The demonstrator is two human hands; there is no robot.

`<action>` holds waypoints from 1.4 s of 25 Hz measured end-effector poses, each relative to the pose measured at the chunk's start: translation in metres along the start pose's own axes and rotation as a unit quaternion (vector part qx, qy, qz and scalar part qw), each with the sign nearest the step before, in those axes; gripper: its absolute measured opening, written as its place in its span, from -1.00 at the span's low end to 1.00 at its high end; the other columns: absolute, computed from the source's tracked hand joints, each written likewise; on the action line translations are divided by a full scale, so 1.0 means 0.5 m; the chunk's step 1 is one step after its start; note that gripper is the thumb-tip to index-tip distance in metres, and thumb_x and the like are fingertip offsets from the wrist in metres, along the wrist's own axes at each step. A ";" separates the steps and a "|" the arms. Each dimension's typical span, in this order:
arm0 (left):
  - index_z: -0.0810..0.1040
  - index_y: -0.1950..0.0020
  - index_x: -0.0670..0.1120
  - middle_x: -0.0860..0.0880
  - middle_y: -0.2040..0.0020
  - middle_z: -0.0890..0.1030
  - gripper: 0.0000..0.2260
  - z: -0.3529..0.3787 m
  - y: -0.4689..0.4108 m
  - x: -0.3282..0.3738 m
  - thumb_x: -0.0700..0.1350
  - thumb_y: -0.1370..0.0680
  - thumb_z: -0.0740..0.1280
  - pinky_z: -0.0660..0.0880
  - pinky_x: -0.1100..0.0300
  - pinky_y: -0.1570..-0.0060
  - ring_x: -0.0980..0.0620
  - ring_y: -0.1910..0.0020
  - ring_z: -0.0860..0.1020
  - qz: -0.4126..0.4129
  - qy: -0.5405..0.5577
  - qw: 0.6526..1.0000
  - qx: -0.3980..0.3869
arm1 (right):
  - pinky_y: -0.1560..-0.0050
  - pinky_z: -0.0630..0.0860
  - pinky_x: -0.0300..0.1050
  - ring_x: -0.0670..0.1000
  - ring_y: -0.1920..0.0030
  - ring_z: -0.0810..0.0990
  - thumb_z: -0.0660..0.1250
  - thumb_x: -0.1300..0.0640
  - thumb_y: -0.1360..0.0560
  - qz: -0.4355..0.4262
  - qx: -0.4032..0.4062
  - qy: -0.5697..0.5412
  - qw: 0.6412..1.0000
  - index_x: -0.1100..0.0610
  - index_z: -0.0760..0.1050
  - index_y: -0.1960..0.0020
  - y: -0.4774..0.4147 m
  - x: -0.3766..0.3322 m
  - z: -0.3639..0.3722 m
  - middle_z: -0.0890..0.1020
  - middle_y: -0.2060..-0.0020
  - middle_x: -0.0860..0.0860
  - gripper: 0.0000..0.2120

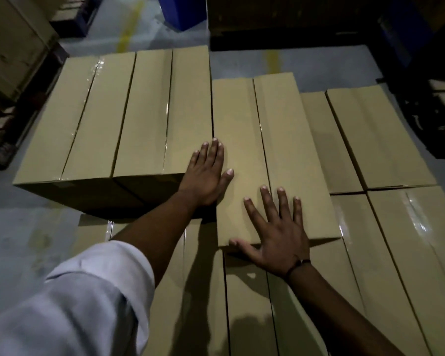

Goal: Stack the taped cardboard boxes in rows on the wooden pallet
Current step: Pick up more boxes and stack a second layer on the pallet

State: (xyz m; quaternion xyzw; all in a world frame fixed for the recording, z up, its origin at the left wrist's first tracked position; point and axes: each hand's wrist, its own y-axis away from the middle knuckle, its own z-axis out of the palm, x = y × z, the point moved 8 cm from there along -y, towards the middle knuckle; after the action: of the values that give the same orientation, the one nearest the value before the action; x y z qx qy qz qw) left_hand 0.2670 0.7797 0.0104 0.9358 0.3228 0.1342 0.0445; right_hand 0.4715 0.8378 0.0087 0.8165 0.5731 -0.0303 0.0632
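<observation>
Upper box (267,155) lies on lower layer of boxes (396,265), touching two stacked boxes (118,119) at its left. Left hand (206,176) & right hand (278,229) rest flat on it. Behind, further boxes (365,140) at right.

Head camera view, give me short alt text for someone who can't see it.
Two bare hands, left hand and right hand, press flat on a taped cardboard box atop a lower layer of boxes, beside two taller-standing boxes on its left.
</observation>
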 end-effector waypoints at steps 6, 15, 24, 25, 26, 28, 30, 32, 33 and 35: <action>-0.11 -0.69 0.02 0.05 -0.69 -0.14 -0.37 -0.016 0.003 -0.023 0.25 -0.67 -0.16 -0.12 0.06 -0.57 0.04 -0.65 -0.17 0.004 0.043 0.998 0.046 | -0.54 -0.20 0.40 0.25 -0.63 -0.21 -0.23 -0.63 -0.45 0.009 -0.003 0.024 1.000 -0.21 -0.16 -0.65 -0.155 0.032 -0.009 -0.15 -0.65 0.10 -0.12; 0.60 -0.27 0.12 -0.05 0.10 0.69 -0.74 -0.131 -0.101 -0.087 0.13 -0.62 0.34 0.48 0.14 0.19 -0.07 0.09 0.61 -0.015 -0.036 0.979 0.200 | -0.54 -0.23 0.39 0.25 -0.63 -0.25 -0.33 -0.64 -0.41 0.011 -0.014 0.042 0.999 -0.23 -0.28 -0.64 -0.275 0.054 -0.016 -0.22 -0.65 0.09 -0.10; 0.09 -0.68 -0.03 0.01 -0.68 0.09 -0.42 -0.063 -0.136 -0.089 0.15 -0.70 0.07 -0.05 -0.02 -0.62 -0.01 -0.66 -0.01 0.054 0.028 0.994 0.088 | -0.55 -0.21 0.39 0.25 -0.64 -0.19 -0.37 -0.65 -0.38 0.015 -0.004 0.038 0.999 -0.24 -0.22 -0.65 -0.323 0.059 -0.028 -0.16 -0.67 0.08 -0.07; 0.04 -0.69 -0.03 0.01 -0.69 0.03 -0.41 -0.056 -0.138 -0.089 0.15 -0.70 0.05 -0.10 0.01 -0.63 0.01 -0.66 -0.06 0.055 0.031 0.995 0.078 | -0.55 -0.21 0.39 0.25 -0.64 -0.19 -0.39 -0.65 -0.37 0.016 -0.005 0.038 0.999 -0.24 -0.22 -0.65 -0.328 0.060 -0.029 -0.16 -0.67 0.08 -0.06; 0.00 -0.69 -0.04 0.00 -0.69 0.00 -0.40 -0.052 -0.138 -0.089 0.15 -0.71 0.03 -0.11 0.02 -0.63 0.02 -0.66 -0.08 0.057 0.030 0.995 0.076 | -0.55 -0.22 0.38 0.25 -0.64 -0.20 -0.41 -0.65 -0.36 0.015 -0.005 0.038 0.999 -0.24 -0.22 -0.65 -0.334 0.061 -0.030 -0.16 -0.66 0.08 -0.05; -0.03 -0.69 -0.05 -0.01 -0.69 -0.03 -0.39 -0.053 -0.139 -0.091 0.17 -0.70 -0.01 -0.11 0.03 -0.63 0.02 -0.66 -0.10 0.057 0.023 0.995 0.077 | -0.55 -0.24 0.37 0.24 -0.64 -0.23 -0.42 -0.65 -0.35 0.015 -0.008 0.038 0.999 -0.24 -0.24 -0.64 -0.346 0.063 -0.031 -0.19 -0.66 0.07 -0.04; -0.04 -0.69 -0.04 -0.01 -0.69 -0.05 -0.38 -0.054 -0.142 -0.089 0.20 -0.69 -0.05 -0.12 0.04 -0.63 0.03 -0.66 -0.12 0.058 0.019 0.995 0.074 | -0.55 -0.26 0.37 0.23 -0.63 -0.25 -0.41 -0.65 -0.35 0.019 -0.010 0.039 0.999 -0.24 -0.27 -0.64 -0.361 0.067 -0.033 -0.21 -0.66 0.06 -0.05; -0.05 -0.69 -0.04 0.00 -0.69 -0.07 -0.37 -0.052 -0.142 -0.089 0.21 -0.68 -0.07 -0.13 0.05 -0.62 0.04 -0.66 -0.14 0.059 0.016 0.996 0.069 | -0.55 -0.26 0.36 0.23 -0.63 -0.27 -0.40 -0.65 -0.37 0.019 -0.015 0.042 0.999 -0.24 -0.28 -0.64 -0.373 0.068 -0.033 -0.22 -0.66 0.06 -0.06; -0.06 -0.69 -0.03 0.01 -0.69 -0.08 -0.37 -0.050 -0.142 -0.089 0.21 -0.68 -0.07 -0.13 0.05 -0.62 0.04 -0.66 -0.15 0.060 0.016 0.996 0.068 | -0.55 -0.26 0.36 0.23 -0.63 -0.27 -0.39 -0.65 -0.37 0.019 -0.016 0.043 0.999 -0.24 -0.28 -0.64 -0.378 0.068 -0.032 -0.22 -0.66 0.06 -0.07; -0.06 -0.69 -0.02 0.02 -0.69 -0.09 -0.39 -0.050 -0.145 -0.092 0.19 -0.69 -0.06 -0.14 0.06 -0.62 0.05 -0.66 -0.16 0.060 0.020 0.996 0.067 | -0.55 -0.26 0.37 0.23 -0.63 -0.27 -0.37 -0.65 -0.38 0.016 -0.018 0.045 0.999 -0.23 -0.27 -0.64 -0.382 0.068 -0.032 -0.22 -0.66 0.06 -0.08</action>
State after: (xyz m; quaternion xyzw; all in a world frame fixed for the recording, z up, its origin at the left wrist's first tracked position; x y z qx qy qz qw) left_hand 0.1825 0.8083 0.0121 0.9513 0.2757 0.1336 -0.0330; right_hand 0.3034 0.9358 0.0074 0.8251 0.5623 0.0175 0.0522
